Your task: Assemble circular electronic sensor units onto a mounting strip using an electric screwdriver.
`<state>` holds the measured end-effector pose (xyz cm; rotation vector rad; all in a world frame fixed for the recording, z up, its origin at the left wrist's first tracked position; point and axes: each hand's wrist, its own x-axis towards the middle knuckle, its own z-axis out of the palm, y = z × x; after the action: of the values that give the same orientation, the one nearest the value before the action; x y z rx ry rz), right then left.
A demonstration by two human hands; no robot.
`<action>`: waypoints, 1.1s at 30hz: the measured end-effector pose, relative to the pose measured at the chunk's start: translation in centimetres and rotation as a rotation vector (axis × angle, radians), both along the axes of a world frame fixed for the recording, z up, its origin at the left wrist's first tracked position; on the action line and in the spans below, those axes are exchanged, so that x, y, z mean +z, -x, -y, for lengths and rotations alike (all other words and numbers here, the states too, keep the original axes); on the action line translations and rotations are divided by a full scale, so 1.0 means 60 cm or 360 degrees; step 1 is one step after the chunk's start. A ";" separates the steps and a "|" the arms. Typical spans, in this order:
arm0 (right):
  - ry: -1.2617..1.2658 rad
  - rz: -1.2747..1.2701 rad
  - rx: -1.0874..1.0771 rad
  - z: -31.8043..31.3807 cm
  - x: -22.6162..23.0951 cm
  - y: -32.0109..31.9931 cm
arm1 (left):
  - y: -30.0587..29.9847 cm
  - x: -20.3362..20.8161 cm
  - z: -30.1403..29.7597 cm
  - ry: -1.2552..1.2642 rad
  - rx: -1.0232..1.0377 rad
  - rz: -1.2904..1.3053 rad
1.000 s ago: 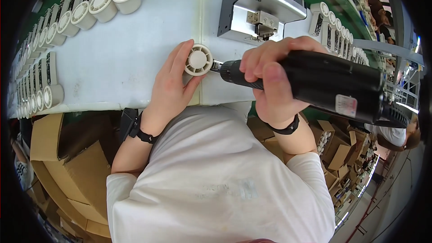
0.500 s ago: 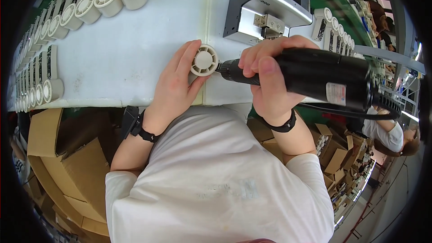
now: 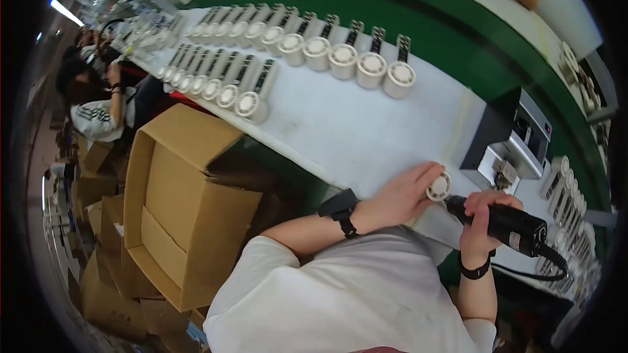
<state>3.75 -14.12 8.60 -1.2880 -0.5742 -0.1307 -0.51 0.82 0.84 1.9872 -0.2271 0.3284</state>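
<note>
My left hand [image 3: 404, 197] grips a white plastic part with a round, vented cap [image 3: 439, 186], held at the near edge of the table; the rest of its body is hidden. Wrapped around a black corded electric screwdriver [image 3: 518, 225] is my right hand [image 3: 481, 214]. The screwdriver lies nearly level, its nose against or close to the right side of the white part; I cannot tell whether the tip touches. Just beyond my hands stands a silver and black boxy machine [image 3: 507, 140] with a small metal block at its front.
Two rows of similar white parts [image 3: 343, 57] with dark boards line the table [image 3: 307, 127] to the left. More parts [image 3: 564, 189] stand at the right. A big cardboard box [image 3: 173, 202] sits below the table's left edge. Other people [image 3: 98, 108] are at the far left.
The view has swung left, so the table's left side, the box and other people show more. Both hands keep their holds on the white part and the screwdriver.
</note>
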 end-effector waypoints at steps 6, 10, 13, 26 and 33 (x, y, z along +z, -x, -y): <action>0.0136 -0.0061 0.0021 0.005 0.005 0.002 | -0.005 0.033 -0.012 -0.0260 -0.0149 -0.0074; -0.0185 -0.0030 0.0064 0.033 0.045 -0.009 | -0.035 0.097 -0.047 -0.0774 -0.0514 -0.0378; -0.0396 0.0061 0.0100 0.080 0.090 -0.015 | -0.050 0.136 -0.115 -0.0902 -0.0761 -0.0559; -0.0744 -0.0430 -0.0652 0.195 0.061 -0.016 | -0.446 0.144 -0.408 -0.0719 0.0771 -0.0626; -0.0722 -0.0508 -0.0935 0.208 0.077 -0.005 | -0.579 0.001 -0.436 -0.1430 0.1106 -0.0742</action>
<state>4.05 -26.60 13.25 -0.9698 0.1216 -0.5025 34.23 26.99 0.90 2.9231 0.7615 0.1898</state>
